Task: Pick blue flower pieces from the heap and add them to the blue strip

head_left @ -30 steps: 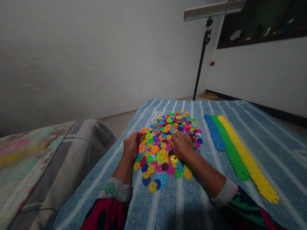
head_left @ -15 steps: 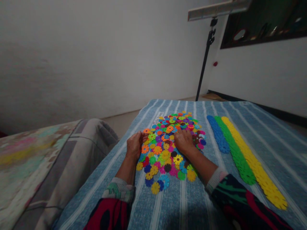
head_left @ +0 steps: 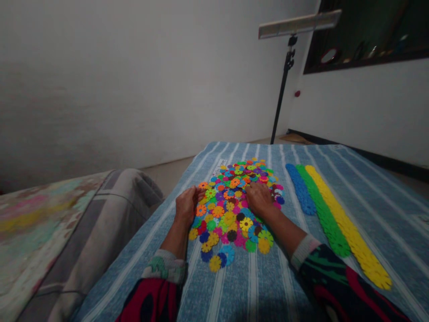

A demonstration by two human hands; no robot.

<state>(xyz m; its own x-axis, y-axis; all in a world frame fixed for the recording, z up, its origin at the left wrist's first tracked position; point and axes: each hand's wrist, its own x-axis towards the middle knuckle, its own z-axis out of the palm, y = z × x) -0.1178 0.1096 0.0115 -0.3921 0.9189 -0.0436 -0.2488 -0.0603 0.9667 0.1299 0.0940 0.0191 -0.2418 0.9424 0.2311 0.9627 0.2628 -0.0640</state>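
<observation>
A heap of flower-shaped plastic discs [head_left: 217, 211] in many colours lies spread on a blue striped cloth [head_left: 234, 290]. At the heap's left edge is my left hand [head_left: 187, 203], its fingers curled together and pointing right. Whatever it may hold is hidden. My right hand [head_left: 259, 199] reaches into the middle right of the heap, fingers bent down and closed among the discs; its fingertips are hidden. To the right lie three long overlapping rows of discs: a blue row [head_left: 300, 190], a green row [head_left: 323, 212] and a yellow row [head_left: 348, 226].
A couch or bed edge with a grey cover [head_left: 127, 214] stands at the left. Behind the cloth-covered surface rises a black stand [head_left: 280, 98] with a long light panel [head_left: 301, 23]. A pale wall [head_left: 134, 80] closes off the back.
The view has shifted slightly, so everything sits a little further left. My right hand has moved slightly right against the discs; my left hand stays at the heap's left edge.
</observation>
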